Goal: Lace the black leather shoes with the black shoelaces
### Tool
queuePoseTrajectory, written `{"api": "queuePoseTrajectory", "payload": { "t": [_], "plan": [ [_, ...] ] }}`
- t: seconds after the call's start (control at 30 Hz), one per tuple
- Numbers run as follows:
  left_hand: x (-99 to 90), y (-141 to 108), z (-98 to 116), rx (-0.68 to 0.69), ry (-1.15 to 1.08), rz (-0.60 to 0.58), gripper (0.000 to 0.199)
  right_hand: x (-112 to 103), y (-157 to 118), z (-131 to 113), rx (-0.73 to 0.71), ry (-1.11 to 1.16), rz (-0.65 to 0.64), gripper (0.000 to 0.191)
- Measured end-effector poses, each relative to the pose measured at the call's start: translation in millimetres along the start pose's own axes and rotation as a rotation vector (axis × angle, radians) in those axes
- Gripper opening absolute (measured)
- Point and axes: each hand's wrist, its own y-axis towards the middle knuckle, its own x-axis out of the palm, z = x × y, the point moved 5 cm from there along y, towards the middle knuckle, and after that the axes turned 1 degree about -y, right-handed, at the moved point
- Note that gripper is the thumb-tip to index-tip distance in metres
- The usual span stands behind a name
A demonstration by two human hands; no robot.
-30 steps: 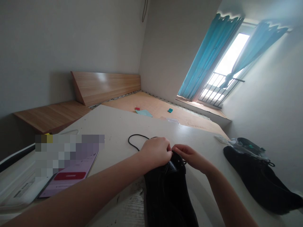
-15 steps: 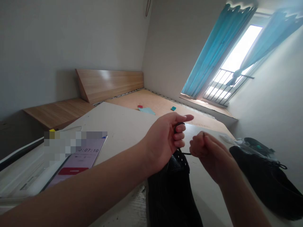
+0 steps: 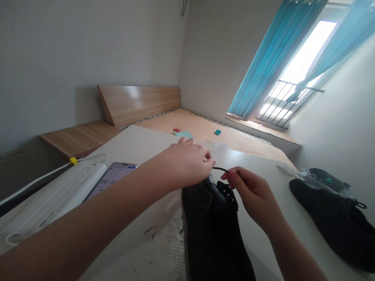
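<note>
Black lace-up shoe (image 3: 218,242): sits on the white table (image 3: 137,144), heel end toward the wearer, flaps spread around the tongue (image 3: 217,194). I judge this orientation presents the eyelets to both hands.

Black lace (image 3: 220,168): short curved span above the shoe's front, between the hands. Left hand (image 3: 190,162): over the shoe's left flap, back up, fingers drawn in on the lace; I see that grip only partly. Right hand (image 3: 254,191): just right of the eyelets, thumb and forefinger pinching the lace. I take the two-ended hold as control over a limp cord.

Right of the shoe, apart: second black shoe (image 3: 328,224), clear plastic (image 3: 316,179) beside it. Left of the shoe, past the forearm: phone (image 3: 109,176).

Clearance: I note the table's far edge beyond the shoe; a strip of tabletop between both shoes gives the right hand sideways room.
</note>
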Motion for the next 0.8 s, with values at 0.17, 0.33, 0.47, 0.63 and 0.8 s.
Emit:
{"api": "queuePoseTrajectory", "payload": {
  "t": [0.17, 0.33, 0.47, 0.63, 0.8],
  "plan": [
    [-4.9, -9, 7, 0.132, 0.288, -0.016, 0.032, 8, 1, -9, 0.013, -0.071, -0.001, 0.026],
    [-1.1, -6, 7, 0.211, 0.006, -0.189, 0.025, 13, 6, -13, -0.008, -0.078, 0.004, 0.029],
    [-2.6, -1, -4, 0.156, 0.023, -0.157, 0.020, 19, 15, -8, 0.071, -0.113, -0.106, 0.038],
    [3.9, -13, -31, -0.005, 0.225, -0.069, 0.021, 26, 26, -12, 0.026, -0.416, -0.413, 0.039],
    [27.2, -25, -43, -0.012, 0.228, -0.061, 0.024, 36, 29, -18, -0.122, -0.578, -0.596, 0.022]
  ]
}}
